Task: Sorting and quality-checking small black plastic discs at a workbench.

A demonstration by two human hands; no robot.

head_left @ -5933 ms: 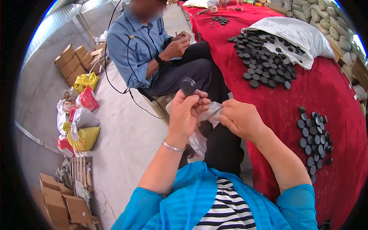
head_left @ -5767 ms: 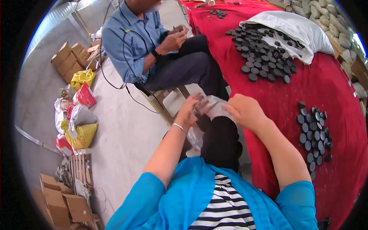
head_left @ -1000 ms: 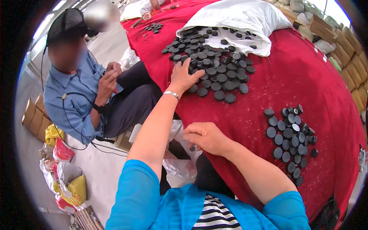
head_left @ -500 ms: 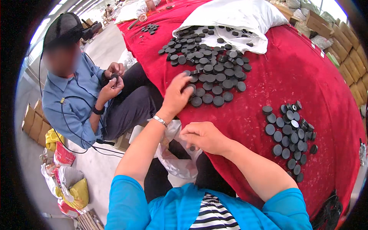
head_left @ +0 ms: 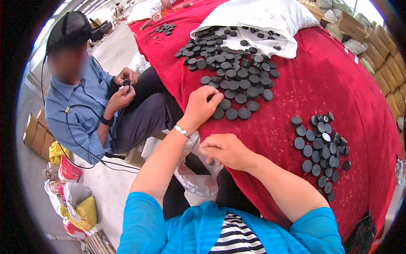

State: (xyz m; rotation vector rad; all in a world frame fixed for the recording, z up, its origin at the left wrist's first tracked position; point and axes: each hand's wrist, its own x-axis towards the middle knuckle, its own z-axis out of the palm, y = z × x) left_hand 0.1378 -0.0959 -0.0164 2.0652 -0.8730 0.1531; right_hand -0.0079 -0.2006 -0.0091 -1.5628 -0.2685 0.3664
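Discs (head_left: 241, 98), black, in two lots on the red cloth (head_left: 264, 133): big spill (head_left: 244, 84) at my 12 o'clock by the white sack (head_left: 260, 15), smaller cluster (head_left: 316, 144) at 2 o'clock. Left hand (head_left: 202, 106) curled at the big spill's 7 o'clock edge; can't tell if there's a disc in it. Right hand (head_left: 228, 151) pinched over the cloth's near edge, contents unclear. My read: smaller cluster could be the handled share, big spill is what's left. Well short of finished.

Probably a workshop, the view being distorted: stacked cartons (head_left: 382, 54), sacks (head_left: 86, 213) on a pale floor (head_left: 109, 182), black discs (head_left: 240, 99) heaped on a red-covered bench (head_left: 264, 142).
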